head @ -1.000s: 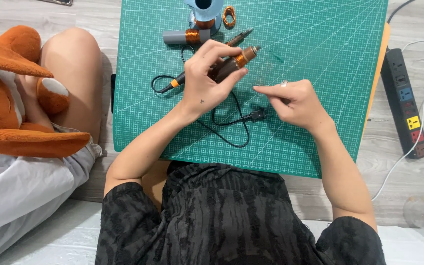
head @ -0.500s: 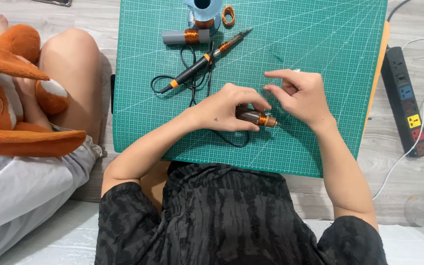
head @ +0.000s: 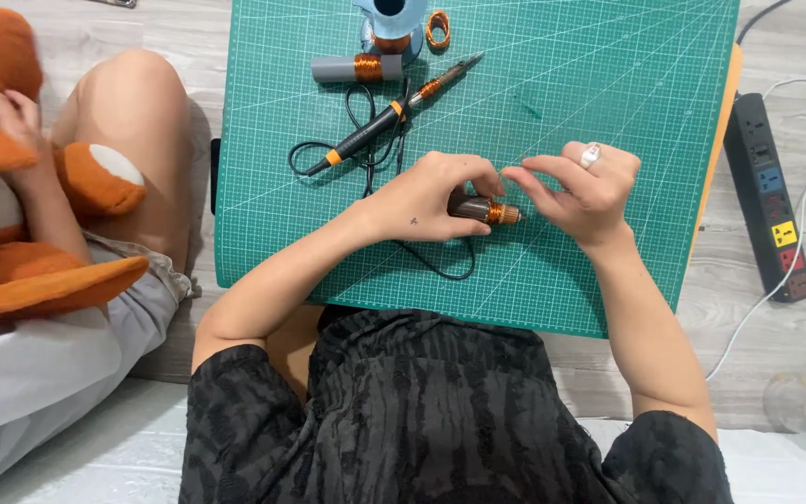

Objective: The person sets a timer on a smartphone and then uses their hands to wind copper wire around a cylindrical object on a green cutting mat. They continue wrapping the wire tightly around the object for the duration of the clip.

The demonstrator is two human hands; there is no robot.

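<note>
A: Hands first: what did each of yours hold?

B: Your left hand [head: 431, 196] gripped a small dark cylinder wound with copper wire [head: 489, 211], fingers curled over its body, the wound end poking out toward 3 o'clock. Your right hand [head: 582, 187] sat just beside that end, thumb and forefinger pinched narrow. Whether a strand of wire ran between them was too fine to tell.

A: Where did the cylinder lie?

B: Low over the green cutting mat [head: 608, 84], near its middle, a little toward 6 o'clock. I could not tell whether it touched the mat.

A: And the soldering iron?

B: The black and orange soldering iron [head: 389, 114] lay untouched on the mat at 11 o'clock from your left hand, tip pointing toward 2 o'clock. Its black cord [head: 440, 266] looped past your left wrist.

A: Anything beyond it?

B: A grey coil former with copper winding [head: 356, 67] lay at 12 o'clock from the iron, a blue stand [head: 390, 19] stood just past it, and a small copper ring [head: 437, 29] sat beside the stand.

A: Off the mat?

B: A black power strip [head: 769, 191] lay on the floor at 3 o'clock. At 9 o'clock another person sat with an orange plush toy [head: 11, 168].
</note>
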